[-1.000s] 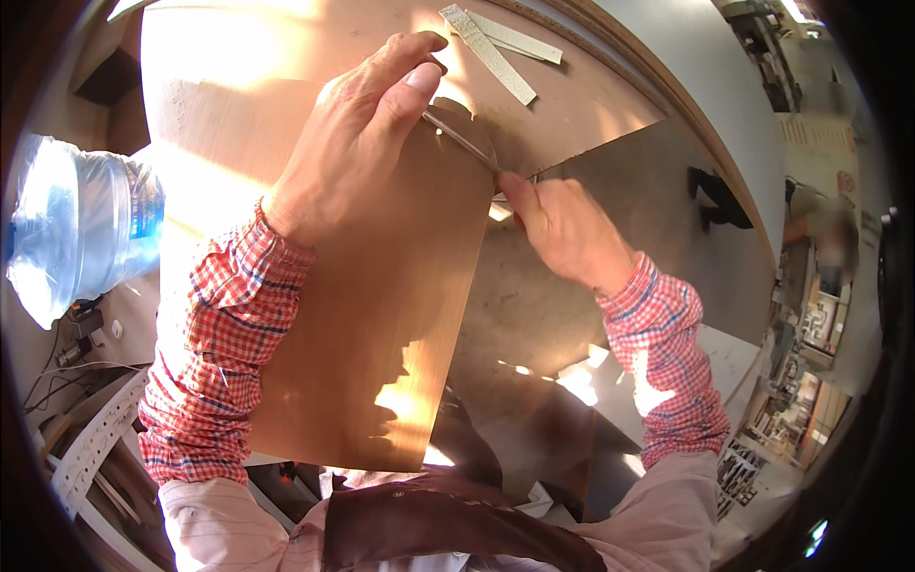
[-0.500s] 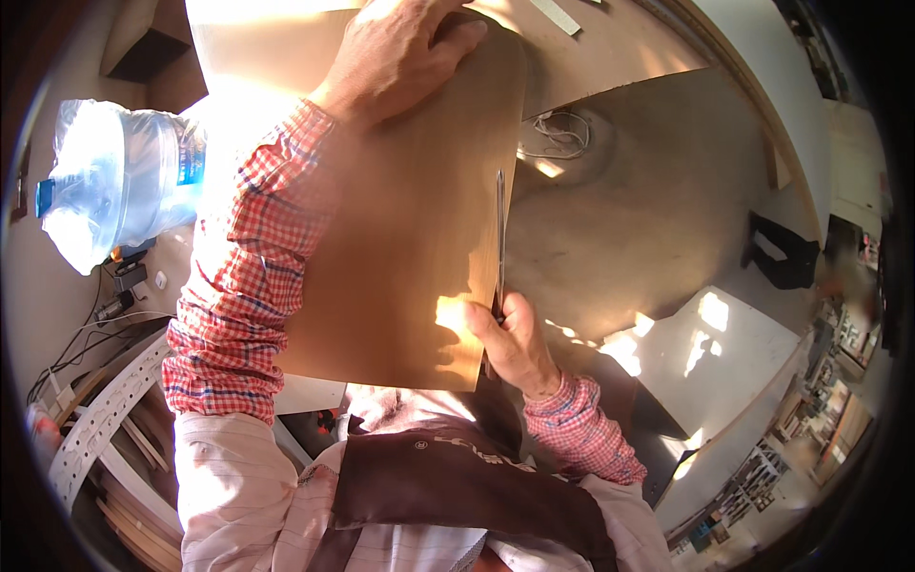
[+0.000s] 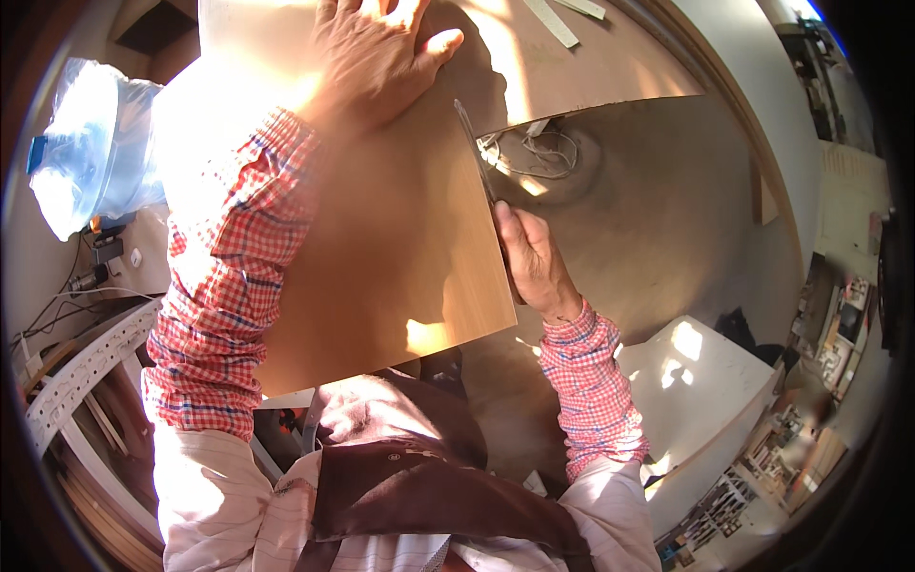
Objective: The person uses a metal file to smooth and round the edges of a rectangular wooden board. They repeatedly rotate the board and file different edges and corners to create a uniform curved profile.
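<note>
Brown wood-look board (image 3: 400, 229) lies under the left hand (image 3: 372, 71), which rests flat on its far part, thumb apart from the fingers, fingertips cut off from view. The right hand (image 3: 537, 259) is clamped on a thin metal tool (image 3: 474, 146), perhaps a file, at the board's right edge. Half a second ago it was near the board's near right corner; now it is farther up that edge, and the board sits more askew. That suggests lengthwise strokes along the edge. Left of the board is a blue water jug (image 3: 107, 143).
</note>
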The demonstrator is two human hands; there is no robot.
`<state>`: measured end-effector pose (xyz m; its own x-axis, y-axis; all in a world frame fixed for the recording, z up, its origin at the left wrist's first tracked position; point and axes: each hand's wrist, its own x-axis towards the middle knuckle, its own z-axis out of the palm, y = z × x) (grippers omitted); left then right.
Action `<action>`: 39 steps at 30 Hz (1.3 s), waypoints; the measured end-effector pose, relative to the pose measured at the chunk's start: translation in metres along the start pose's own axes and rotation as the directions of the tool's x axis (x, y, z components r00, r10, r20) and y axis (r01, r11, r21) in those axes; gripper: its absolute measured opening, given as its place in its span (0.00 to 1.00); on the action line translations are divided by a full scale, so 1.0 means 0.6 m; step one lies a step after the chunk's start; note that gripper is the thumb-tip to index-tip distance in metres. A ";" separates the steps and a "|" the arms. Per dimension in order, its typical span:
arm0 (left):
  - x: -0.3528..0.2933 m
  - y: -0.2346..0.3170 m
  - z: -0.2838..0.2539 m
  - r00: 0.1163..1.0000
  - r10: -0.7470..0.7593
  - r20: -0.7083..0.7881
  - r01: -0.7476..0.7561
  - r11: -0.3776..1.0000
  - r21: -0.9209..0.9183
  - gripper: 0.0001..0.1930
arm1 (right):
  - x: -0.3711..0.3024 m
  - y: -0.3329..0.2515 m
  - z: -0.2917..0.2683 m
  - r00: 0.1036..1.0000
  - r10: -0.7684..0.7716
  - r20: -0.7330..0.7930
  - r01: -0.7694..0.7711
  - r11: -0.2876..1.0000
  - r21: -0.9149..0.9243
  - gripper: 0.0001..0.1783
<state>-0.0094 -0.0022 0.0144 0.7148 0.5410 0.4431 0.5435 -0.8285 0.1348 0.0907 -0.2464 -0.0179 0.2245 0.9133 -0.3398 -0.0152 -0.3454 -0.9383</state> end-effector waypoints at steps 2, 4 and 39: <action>0.011 -0.018 0.005 0.999 -0.022 0.040 0.021 1.000 0.017 0.31 | 0.011 0.008 0.004 1.000 -0.026 0.003 0.026 0.995 0.094 0.26; 0.022 -0.044 0.013 0.998 -0.054 0.043 0.053 0.998 0.028 0.33 | 0.017 0.015 0.013 0.998 -0.060 0.000 0.059 0.980 0.188 0.25; -0.016 -0.127 -0.007 0.982 -0.174 0.076 0.170 0.984 0.058 0.35 | 0.090 -0.012 0.044 0.971 -0.024 0.236 0.089 0.958 -0.272 0.35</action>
<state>-0.0596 0.0554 0.0037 0.6411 0.6861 0.3438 0.6814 -0.7150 0.1564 0.0769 -0.1891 -0.0311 -0.0117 0.9464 -0.3228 0.2701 -0.3079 -0.9123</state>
